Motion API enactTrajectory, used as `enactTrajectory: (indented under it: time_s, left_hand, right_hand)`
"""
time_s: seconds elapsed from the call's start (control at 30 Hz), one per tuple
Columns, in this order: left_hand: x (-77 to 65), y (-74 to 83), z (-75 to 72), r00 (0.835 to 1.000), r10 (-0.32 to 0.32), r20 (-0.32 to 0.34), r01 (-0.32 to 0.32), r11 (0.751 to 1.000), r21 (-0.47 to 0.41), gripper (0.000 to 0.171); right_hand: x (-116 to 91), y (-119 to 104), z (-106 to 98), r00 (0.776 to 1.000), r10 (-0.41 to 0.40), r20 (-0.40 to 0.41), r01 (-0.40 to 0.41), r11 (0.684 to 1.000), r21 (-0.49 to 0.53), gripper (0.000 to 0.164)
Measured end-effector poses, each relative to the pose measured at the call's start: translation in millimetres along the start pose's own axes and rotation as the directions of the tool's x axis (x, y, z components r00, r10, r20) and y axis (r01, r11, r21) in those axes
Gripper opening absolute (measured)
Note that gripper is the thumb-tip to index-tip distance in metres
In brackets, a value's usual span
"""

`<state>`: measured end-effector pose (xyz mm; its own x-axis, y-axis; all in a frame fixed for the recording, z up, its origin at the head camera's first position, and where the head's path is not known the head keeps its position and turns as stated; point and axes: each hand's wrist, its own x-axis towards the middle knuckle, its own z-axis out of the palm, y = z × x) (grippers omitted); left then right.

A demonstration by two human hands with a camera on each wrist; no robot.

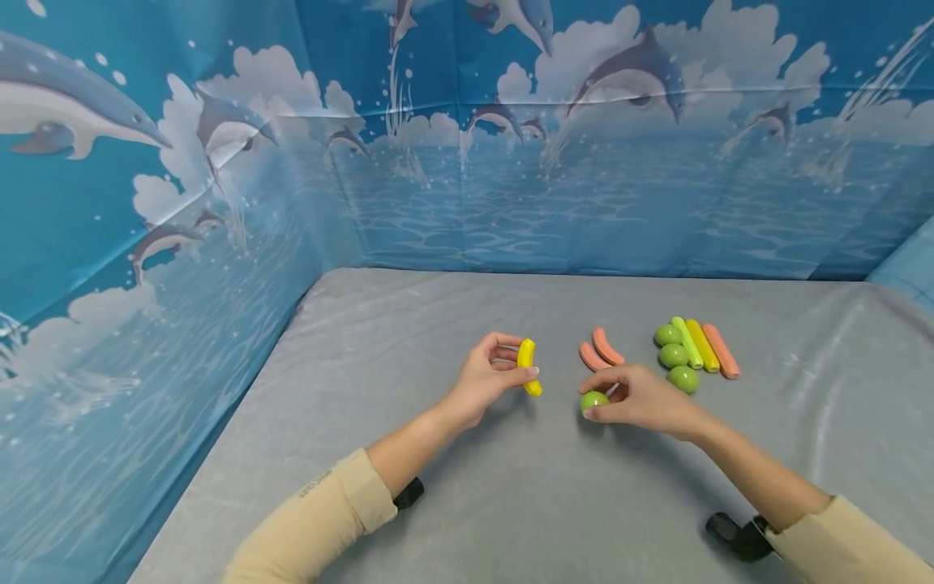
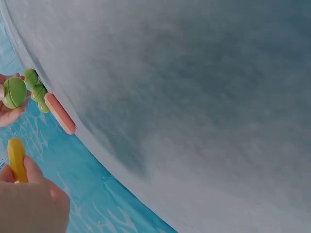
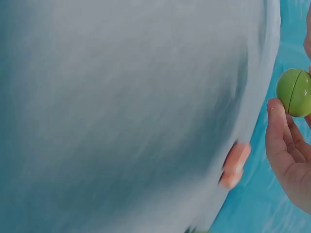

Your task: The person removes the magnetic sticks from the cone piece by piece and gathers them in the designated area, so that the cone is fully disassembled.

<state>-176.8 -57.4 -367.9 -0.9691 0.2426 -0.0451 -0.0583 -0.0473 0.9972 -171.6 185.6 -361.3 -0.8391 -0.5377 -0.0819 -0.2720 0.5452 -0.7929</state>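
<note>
My left hand (image 1: 481,381) pinches a small yellow toy banana (image 1: 526,354) upright between thumb and fingers, above the grey cloth. In the left wrist view the banana (image 2: 16,154) pokes up past the fingertips. To the right, my right hand (image 1: 645,399) grips a round green toy fruit (image 1: 593,399) between thumb and fingers. A seam running around this green fruit (image 3: 294,92) shows in the right wrist view. Just beyond the right hand lie two curved salmon-pink sausage-like pieces (image 1: 608,347), side by side.
Three more green toy fruits (image 1: 673,355) form a row on the right. Beside them lie a lime-green stick (image 1: 687,344), a yellow stick (image 1: 702,346) and a salmon stick (image 1: 721,352). Grey cloth (image 1: 409,324) covers the table; a dolphin-print curtain (image 1: 452,203) hangs behind and left.
</note>
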Motion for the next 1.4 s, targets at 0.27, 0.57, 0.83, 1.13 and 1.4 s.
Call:
enactTrajectory:
  time_s: [0.27,0.57,0.83,1.13,1.4]
  left_hand:
    - [10.5,-6.5,8.0,0.998,-0.042,-0.050,0.039,0.998,-0.052,0.045]
    - [28.0,-9.8,24.8,0.979,-0.179,-0.100,0.179,0.984,-0.010,0.042]
    - [42.6,-16.9,52.5,0.966,-0.208,-0.156,0.223,0.971,0.084,0.040]
    - [63.0,-19.9,74.4,0.931,-0.220,-0.290,0.256,0.963,0.090,0.038]
    - [70.2,-24.0,83.0,0.926,-0.172,-0.335,0.238,0.956,0.169,0.036]
  right_hand:
    - [-26.0,20.3,-24.8,0.992,0.062,-0.111,-0.071,0.994,-0.086,0.037]
    - [-45.4,43.7,-40.2,0.972,0.160,-0.174,-0.187,0.972,-0.145,0.042]
    - [-54.9,59.3,-47.7,0.963,0.184,-0.198,-0.224,0.953,-0.203,0.040]
    - [-54.2,67.8,-46.2,0.962,0.153,-0.224,-0.210,0.944,-0.254,0.040]
    - [-50.0,66.6,-46.3,0.958,0.141,-0.249,-0.210,0.936,-0.282,0.037]
